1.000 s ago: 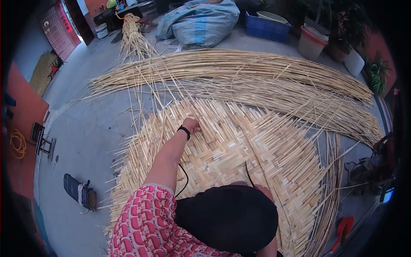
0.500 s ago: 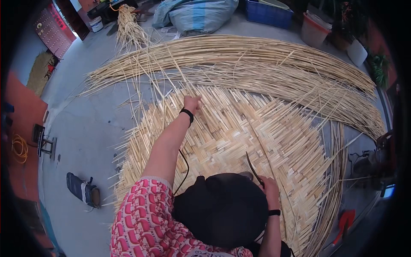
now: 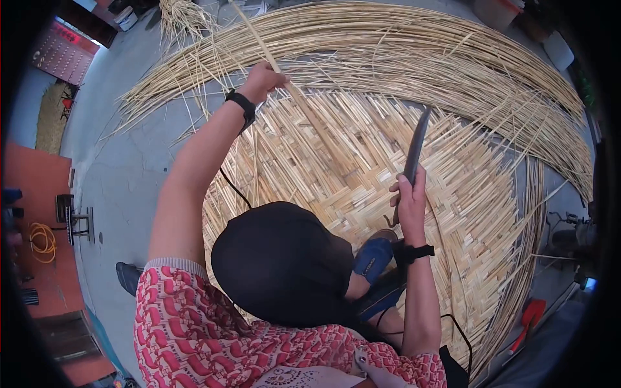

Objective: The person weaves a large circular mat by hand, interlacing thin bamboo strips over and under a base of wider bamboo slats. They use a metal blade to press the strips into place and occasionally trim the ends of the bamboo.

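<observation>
My left hand (image 3: pixel 264 81) is closed around a long, flat pale strip (image 3: pixel 257 40), lifted above the far edge of the woven mat. The strip slants from the top of the view down across the mat. My right hand (image 3: pixel 412 200) grips a dark, curved blade-like tool (image 3: pixel 417 143), its tip pointing up and away from me. Beneath both hands lies the mat (image 3: pixel 349 187), herringbone-woven in the middle with loose strip ends along its far and side edges. My black-covered knee (image 3: pixel 278 258) and a blue shoe (image 3: pixel 373 258) are over the mat.
Two long heaps of split stalks (image 3: pixel 388 26) curve across the floor beyond the mat. More stalks (image 3: pixel 533 213) lie along its right side. A dark shoe-like object (image 3: pixel 129 278) is at the left, near a coiled yellow cord (image 3: pixel 43 242). Something red (image 3: pixel 532 313) sits at the lower right.
My left hand has risen from the mat's far edge and moved left, lifting the strip. My right hand has moved up and forward, turning the tool upright. The view has shifted.
</observation>
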A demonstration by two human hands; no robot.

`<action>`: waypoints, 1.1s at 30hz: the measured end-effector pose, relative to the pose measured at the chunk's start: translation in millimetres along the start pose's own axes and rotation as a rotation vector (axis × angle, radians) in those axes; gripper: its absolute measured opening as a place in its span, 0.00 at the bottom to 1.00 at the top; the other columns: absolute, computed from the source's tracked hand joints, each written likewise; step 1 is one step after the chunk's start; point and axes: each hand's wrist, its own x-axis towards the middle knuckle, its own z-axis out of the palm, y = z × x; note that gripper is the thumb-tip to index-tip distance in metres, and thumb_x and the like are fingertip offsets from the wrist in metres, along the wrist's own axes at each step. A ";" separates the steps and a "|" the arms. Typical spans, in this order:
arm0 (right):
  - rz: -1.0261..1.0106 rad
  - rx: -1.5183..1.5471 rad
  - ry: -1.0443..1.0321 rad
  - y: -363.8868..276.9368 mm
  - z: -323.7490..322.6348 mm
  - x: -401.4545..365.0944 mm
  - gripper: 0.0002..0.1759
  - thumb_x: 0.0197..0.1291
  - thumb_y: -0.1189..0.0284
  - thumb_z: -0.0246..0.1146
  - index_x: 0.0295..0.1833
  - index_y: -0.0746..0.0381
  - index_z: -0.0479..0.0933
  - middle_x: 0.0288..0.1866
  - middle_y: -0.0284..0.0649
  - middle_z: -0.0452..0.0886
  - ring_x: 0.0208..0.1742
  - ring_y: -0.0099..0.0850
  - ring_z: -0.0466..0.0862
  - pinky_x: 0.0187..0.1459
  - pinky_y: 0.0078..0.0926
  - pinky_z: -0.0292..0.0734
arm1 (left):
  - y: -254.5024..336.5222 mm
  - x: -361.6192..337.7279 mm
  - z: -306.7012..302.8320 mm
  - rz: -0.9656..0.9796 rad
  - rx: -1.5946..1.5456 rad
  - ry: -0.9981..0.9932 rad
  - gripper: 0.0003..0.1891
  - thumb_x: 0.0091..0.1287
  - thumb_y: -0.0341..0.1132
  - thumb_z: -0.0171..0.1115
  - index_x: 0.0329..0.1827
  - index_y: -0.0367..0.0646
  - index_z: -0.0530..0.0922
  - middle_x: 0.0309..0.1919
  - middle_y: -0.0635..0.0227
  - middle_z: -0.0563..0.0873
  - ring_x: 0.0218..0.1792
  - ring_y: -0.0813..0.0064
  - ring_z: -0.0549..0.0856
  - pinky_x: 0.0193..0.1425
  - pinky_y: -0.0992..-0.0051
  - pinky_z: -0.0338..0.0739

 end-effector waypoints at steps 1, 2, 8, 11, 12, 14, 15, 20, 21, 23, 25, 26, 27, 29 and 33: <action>-0.253 -0.259 -0.097 1.3 6.7 12.9 0.23 0.67 0.75 0.59 0.68 0.58 0.75 0.40 0.41 0.72 0.40 0.34 0.79 0.43 0.31 0.78 | -1.2 -2.6 0.4 -0.002 -0.029 0.025 0.12 0.60 0.28 0.75 0.43 0.39 0.80 0.32 0.68 0.87 0.31 0.79 0.87 0.25 0.84 0.70; -0.499 -0.524 -0.204 3.8 10.7 22.5 0.23 0.67 0.75 0.58 0.67 0.54 0.76 0.40 0.41 0.72 0.40 0.35 0.80 0.42 0.32 0.79 | -7.2 -4.4 1.1 -0.012 -0.064 0.052 0.13 0.60 0.29 0.76 0.44 0.40 0.80 0.33 0.69 0.88 0.30 0.80 0.86 0.24 0.84 0.67; -0.619 -1.225 -0.828 -9.6 41.7 85.6 0.25 0.63 0.77 0.60 0.62 0.40 0.80 0.40 0.39 0.74 0.41 0.39 0.81 0.39 0.37 0.78 | -47.4 12.7 24.5 -0.163 -0.078 0.199 0.14 0.62 0.28 0.74 0.48 0.39 0.80 0.36 0.68 0.88 0.35 0.82 0.84 0.29 0.83 0.70; -0.721 -1.240 -0.881 32.4 53.6 137.1 0.24 0.64 0.77 0.60 0.61 0.40 0.81 0.39 0.39 0.74 0.40 0.40 0.80 0.38 0.39 0.77 | -100.1 22.4 47.3 0.146 -0.254 0.431 0.20 0.62 0.15 0.65 0.57 0.36 0.76 0.43 0.63 0.88 0.39 0.74 0.88 0.41 0.76 0.81; -0.770 -1.253 -0.880 40.4 58.3 148.6 0.23 0.64 0.76 0.59 0.60 0.40 0.82 0.38 0.39 0.74 0.39 0.40 0.80 0.38 0.39 0.78 | -101.0 19.0 53.0 0.137 -0.256 0.448 0.20 0.62 0.15 0.65 0.57 0.36 0.76 0.43 0.63 0.88 0.39 0.74 0.88 0.41 0.76 0.81; -0.757 -1.231 -0.947 45.6 64.0 162.4 0.21 0.67 0.74 0.58 0.60 0.40 0.82 0.38 0.40 0.74 0.39 0.41 0.80 0.38 0.40 0.78 | -96.6 17.4 57.5 -0.122 -0.384 0.436 0.21 0.65 0.14 0.62 0.60 0.35 0.72 0.44 0.56 0.88 0.43 0.64 0.89 0.41 0.74 0.83; -0.711 -1.243 -0.963 44.7 67.4 163.9 0.21 0.67 0.74 0.58 0.61 0.40 0.82 0.38 0.41 0.74 0.39 0.41 0.80 0.39 0.41 0.78 | -86.5 24.7 49.6 -0.239 -0.499 0.446 0.22 0.66 0.15 0.60 0.63 0.35 0.69 0.45 0.53 0.87 0.48 0.59 0.88 0.47 0.69 0.86; -0.642 -1.255 -1.067 39.4 72.5 178.8 0.25 0.65 0.75 0.59 0.63 0.38 0.81 0.37 0.41 0.74 0.36 0.41 0.81 0.39 0.41 0.79 | -48.2 58.5 -3.8 -0.056 -0.645 0.384 0.13 0.72 0.25 0.61 0.57 0.32 0.72 0.45 0.53 0.85 0.50 0.61 0.87 0.57 0.64 0.89; -0.609 -1.271 -1.149 22.2 79.0 183.1 0.26 0.64 0.76 0.60 0.64 0.39 0.80 0.37 0.41 0.73 0.36 0.42 0.81 0.38 0.41 0.79 | -51.7 62.3 1.9 -0.048 -0.578 0.408 0.12 0.74 0.28 0.60 0.56 0.32 0.74 0.45 0.54 0.85 0.50 0.62 0.87 0.57 0.64 0.89; -0.627 -1.288 -1.150 2.3 102.0 193.8 0.26 0.63 0.76 0.61 0.64 0.39 0.80 0.37 0.42 0.73 0.36 0.42 0.81 0.39 0.41 0.79 | -71.2 68.8 6.6 -0.037 -0.558 0.414 0.13 0.78 0.36 0.56 0.53 0.33 0.77 0.46 0.58 0.85 0.50 0.65 0.88 0.56 0.65 0.89; -0.659 -1.238 -1.117 -2.0 125.2 205.2 0.25 0.62 0.71 0.65 0.65 0.41 0.79 0.38 0.43 0.74 0.38 0.42 0.81 0.39 0.41 0.80 | -89.4 71.8 7.9 -0.024 -0.553 0.422 0.13 0.79 0.37 0.55 0.53 0.33 0.77 0.46 0.58 0.86 0.50 0.64 0.88 0.56 0.65 0.89; -0.670 -1.237 -1.128 2.7 140.4 215.7 0.25 0.62 0.71 0.65 0.65 0.41 0.79 0.38 0.43 0.74 0.38 0.42 0.81 0.39 0.41 0.80 | -94.2 74.2 7.6 0.003 -0.546 0.422 0.14 0.79 0.38 0.54 0.53 0.33 0.78 0.46 0.58 0.86 0.50 0.63 0.88 0.55 0.65 0.89; -0.752 -1.201 -1.089 13.6 157.8 226.1 0.23 0.63 0.69 0.65 0.65 0.41 0.79 0.39 0.43 0.74 0.37 0.43 0.82 0.40 0.41 0.80 | -98.2 74.5 7.9 0.012 -0.539 0.426 0.14 0.79 0.38 0.54 0.52 0.33 0.78 0.46 0.57 0.86 0.50 0.63 0.89 0.55 0.67 0.89; -0.834 -1.147 -1.056 35.1 188.3 245.0 0.23 0.64 0.66 0.66 0.64 0.41 0.79 0.39 0.43 0.75 0.37 0.43 0.82 0.40 0.41 0.80 | -106.8 73.4 11.7 0.009 -0.539 0.412 0.15 0.79 0.38 0.55 0.52 0.33 0.78 0.47 0.56 0.87 0.50 0.64 0.89 0.55 0.67 0.89; -0.808 -1.216 -1.079 55.4 221.8 264.7 0.20 0.68 0.59 0.62 0.66 0.40 0.79 0.44 0.44 0.78 0.43 0.44 0.84 0.44 0.42 0.81 | -122.4 67.9 21.5 -0.023 -0.519 0.377 0.14 0.78 0.38 0.57 0.54 0.34 0.79 0.48 0.58 0.87 0.49 0.67 0.88 0.56 0.70 0.87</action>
